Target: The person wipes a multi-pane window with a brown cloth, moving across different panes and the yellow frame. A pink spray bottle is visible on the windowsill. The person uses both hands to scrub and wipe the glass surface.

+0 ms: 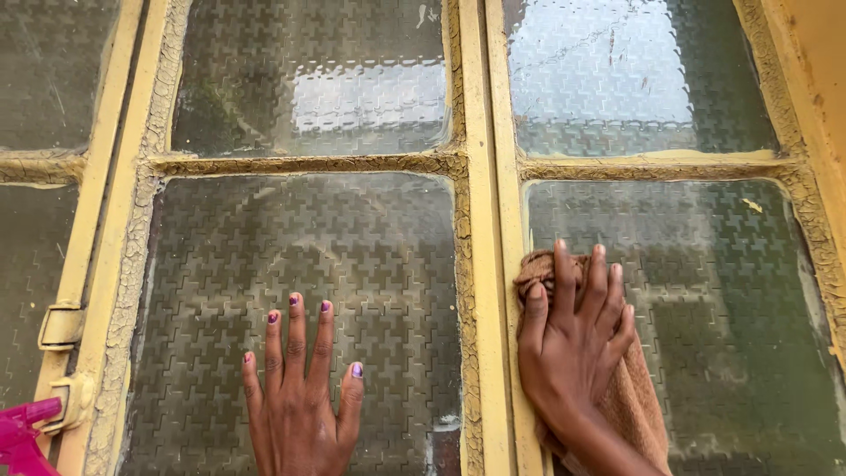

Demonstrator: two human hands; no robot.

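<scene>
My left hand (pixel 295 401) lies flat with fingers spread on a textured glass pane (pixel 308 256) of a window. My right hand (pixel 573 339) presses a brown cloth (pixel 630 401) against the lower right pane (pixel 723 300), close to the yellow centre frame (pixel 487 264). The cloth bunches above my fingers and hangs down under my wrist. Both panes are patterned, frosted glass with a dusty film.
Cracked yellow putty (pixel 308 165) and painted wooden bars divide the window into several panes. A metal hinge (pixel 62 326) sits on the left frame. A pink plastic object (pixel 22 436) shows at the bottom left corner. The wall's yellow edge (pixel 815 79) runs along the right.
</scene>
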